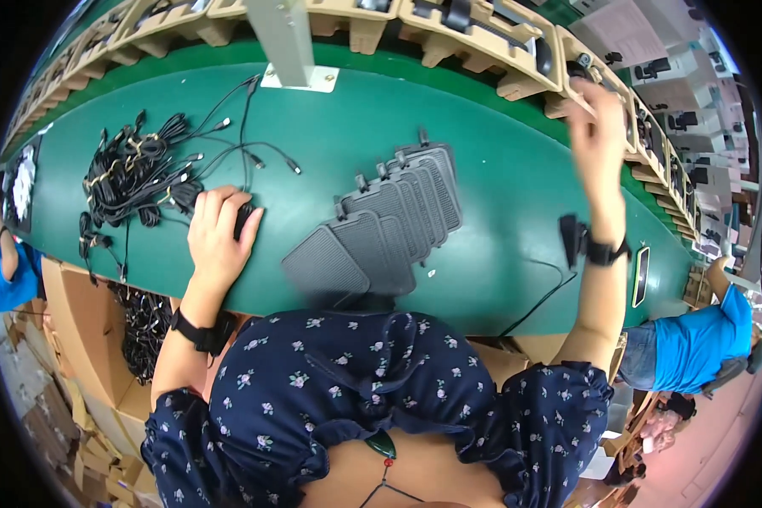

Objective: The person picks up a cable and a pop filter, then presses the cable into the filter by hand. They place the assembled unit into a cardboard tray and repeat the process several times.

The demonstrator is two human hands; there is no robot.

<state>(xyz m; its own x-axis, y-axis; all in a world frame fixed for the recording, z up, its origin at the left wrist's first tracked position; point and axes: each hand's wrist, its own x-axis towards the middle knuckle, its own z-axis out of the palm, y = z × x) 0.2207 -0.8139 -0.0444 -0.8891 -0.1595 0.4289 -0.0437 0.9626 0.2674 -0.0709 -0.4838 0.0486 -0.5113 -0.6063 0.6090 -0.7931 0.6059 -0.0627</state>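
Note:
My left hand (218, 235) rests at the left of the green table, its fingers curled round a bundled black cable (244, 220). Just beyond it sprawls a heap of black cables (131, 173), several tied in coils. My right hand (599, 127) is stretched out to the far right, over the edge of a cardboard tray (574, 74) of dark parts. Motion smears its fingers, and whether they hold anything is hidden. Between my hands, dark grey textured panels (381, 220) lie fanned out, overlapping one another.
Cardboard trays (474, 34) line the table's far edge behind a metal post (284, 42). A loose black cable (540, 300) and a phone (642, 276) lie at the right. An open carton (85, 330) of cables stands at lower left. People in blue are at both sides.

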